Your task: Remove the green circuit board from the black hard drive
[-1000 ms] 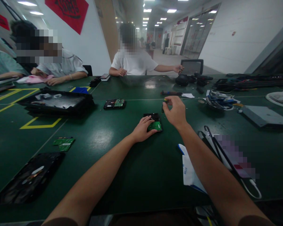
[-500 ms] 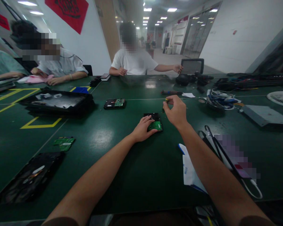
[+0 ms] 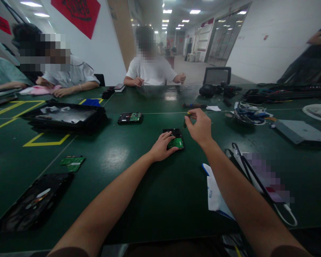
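A small black hard drive [image 3: 174, 133] with a green circuit board [image 3: 176, 143] lies on the dark green table [image 3: 139, 185]. My left hand [image 3: 162, 147] rests on its near left corner, fingers curled over the edge, holding it down. My right hand [image 3: 200, 126] hovers just right of and above the drive, fingers pinched round the top of a small screwdriver [image 3: 186, 120] that stands upright at the drive's right edge.
A second drive [image 3: 130, 117] and a black tray [image 3: 64, 116] lie to the left. Loose green boards [image 3: 72, 162] and another black tray [image 3: 32, 203] are nearer. Cables [image 3: 248, 112], a white bag [image 3: 215, 196] and straps [image 3: 256, 178] lie right. People sit opposite.
My hands have hardly moved. The person across the table has drawn the outstretched arm back in. Someone in dark clothes has come into view at the far right.
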